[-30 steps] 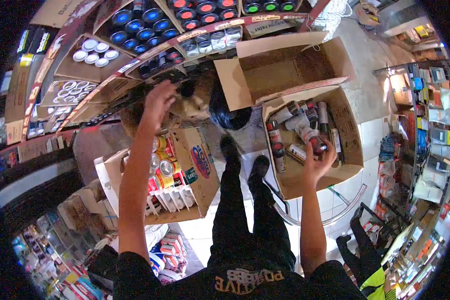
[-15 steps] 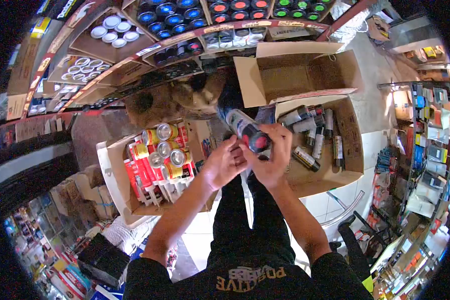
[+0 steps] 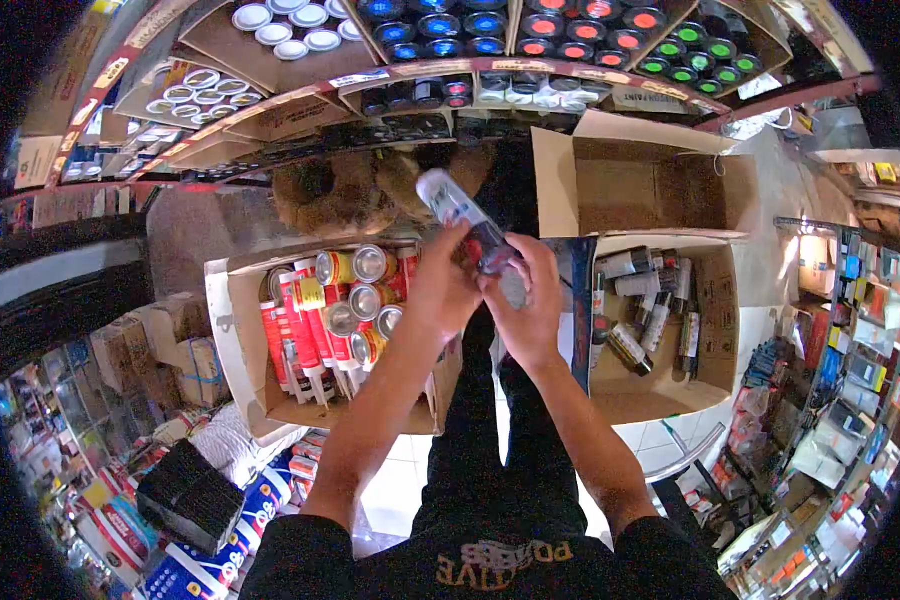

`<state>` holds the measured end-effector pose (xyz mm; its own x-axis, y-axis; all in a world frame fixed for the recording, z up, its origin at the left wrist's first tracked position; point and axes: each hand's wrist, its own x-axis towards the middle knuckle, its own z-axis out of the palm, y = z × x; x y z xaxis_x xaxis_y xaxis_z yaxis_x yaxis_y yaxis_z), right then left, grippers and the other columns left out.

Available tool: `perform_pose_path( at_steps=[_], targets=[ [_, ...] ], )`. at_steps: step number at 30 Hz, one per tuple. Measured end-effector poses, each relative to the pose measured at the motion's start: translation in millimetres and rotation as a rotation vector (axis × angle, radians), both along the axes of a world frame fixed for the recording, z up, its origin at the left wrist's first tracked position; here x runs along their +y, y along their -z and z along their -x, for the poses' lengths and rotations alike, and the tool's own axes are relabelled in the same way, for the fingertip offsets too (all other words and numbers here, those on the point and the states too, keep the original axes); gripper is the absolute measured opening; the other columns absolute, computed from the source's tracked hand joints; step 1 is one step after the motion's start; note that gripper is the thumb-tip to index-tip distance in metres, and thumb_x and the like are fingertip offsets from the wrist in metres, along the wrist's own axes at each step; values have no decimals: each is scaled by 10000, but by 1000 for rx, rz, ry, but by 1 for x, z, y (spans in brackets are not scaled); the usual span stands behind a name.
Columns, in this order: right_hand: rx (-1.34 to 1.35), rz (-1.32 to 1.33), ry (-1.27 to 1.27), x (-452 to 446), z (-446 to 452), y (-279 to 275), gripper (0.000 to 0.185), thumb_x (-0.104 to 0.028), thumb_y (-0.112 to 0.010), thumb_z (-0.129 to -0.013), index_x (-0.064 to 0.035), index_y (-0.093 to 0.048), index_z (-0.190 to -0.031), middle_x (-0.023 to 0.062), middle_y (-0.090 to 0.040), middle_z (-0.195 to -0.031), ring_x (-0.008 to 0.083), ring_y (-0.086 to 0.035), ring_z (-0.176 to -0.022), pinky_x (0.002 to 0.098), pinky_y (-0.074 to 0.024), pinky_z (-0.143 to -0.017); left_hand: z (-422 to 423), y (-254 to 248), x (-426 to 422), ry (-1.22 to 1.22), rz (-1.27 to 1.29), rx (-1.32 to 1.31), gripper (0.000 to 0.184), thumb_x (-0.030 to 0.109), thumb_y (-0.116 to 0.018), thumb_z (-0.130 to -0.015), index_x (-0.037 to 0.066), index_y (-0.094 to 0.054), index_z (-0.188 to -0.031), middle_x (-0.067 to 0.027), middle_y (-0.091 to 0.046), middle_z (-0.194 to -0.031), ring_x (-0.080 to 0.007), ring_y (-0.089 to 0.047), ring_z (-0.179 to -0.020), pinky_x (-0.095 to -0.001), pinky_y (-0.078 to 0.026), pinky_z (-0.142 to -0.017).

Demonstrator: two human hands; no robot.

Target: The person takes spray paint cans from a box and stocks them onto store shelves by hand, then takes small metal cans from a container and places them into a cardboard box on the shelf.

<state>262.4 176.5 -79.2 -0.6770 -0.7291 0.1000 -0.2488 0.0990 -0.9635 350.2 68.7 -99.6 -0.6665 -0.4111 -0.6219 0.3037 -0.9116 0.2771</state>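
One white-bodied, dark-ended cylindrical can (image 3: pixel 455 204) is slanting forward-left, away from me; my left hand (image 3: pixel 446 292) is clamping its side with closed fingers, while my right hand (image 3: pixel 530 312), nearer the dark end, is pinching there.

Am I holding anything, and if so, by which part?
A spray can: your left hand and right hand both hold it at its dark, red-marked end, with the pale end pointing away from you.
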Motion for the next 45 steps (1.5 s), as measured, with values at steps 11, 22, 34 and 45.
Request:
perform_pose_path(
  at_steps=[11, 22, 34, 45],
  targets=[
    [-540, 2, -72, -104, 15, 56, 457, 20, -647, -899, -17, -479, -1322, 102, -592, -1228, 186, -563, -1204, 324, -448, -1046, 31, 37, -126, 52, 216, -276, 208, 197, -569, -916, 74, -528, -1079, -124, -617, -945, -277, -609, -819, -396, -526, -724],
    [-470, -68, -114, -130, 23, 87, 470, -2, -633, -907, -9, -476, -1350, 130, -564, -1330, 223, -540, -1251, 337, -445, -1048, 67, 84, -216, 74, 764, -388, 275, 104, -680, -839, 125, -576, -1092, -4, -617, -932, -155, -597, -784, -340, -519, -669],
    [-133, -191, 403, 63, 68, 100, 209, 7, -522, -936, 36, -627, -1115, 133, -662, -1121, 210, -626, -1040, 340, -487, -946, 89, 110, -244, 160, 1388, -799, 542, 153, -797, -737, 4, -608, -1223, -139, -675, -1134, -263, -637, -966, -361, -480, -891],
    [152, -630, 620, 274, 138, 159, 251, -53, -623, -882, -11, -650, -1128, 124, -681, -1067, 237, -649, -989, 344, -500, -891, 88, 123, -271, 322, 1496, -840, 545, 153, -748, -811, 13, -554, -1300, -159, -586, -1333, -280, -532, -1243, -380, -390, -1046]
  ],
)
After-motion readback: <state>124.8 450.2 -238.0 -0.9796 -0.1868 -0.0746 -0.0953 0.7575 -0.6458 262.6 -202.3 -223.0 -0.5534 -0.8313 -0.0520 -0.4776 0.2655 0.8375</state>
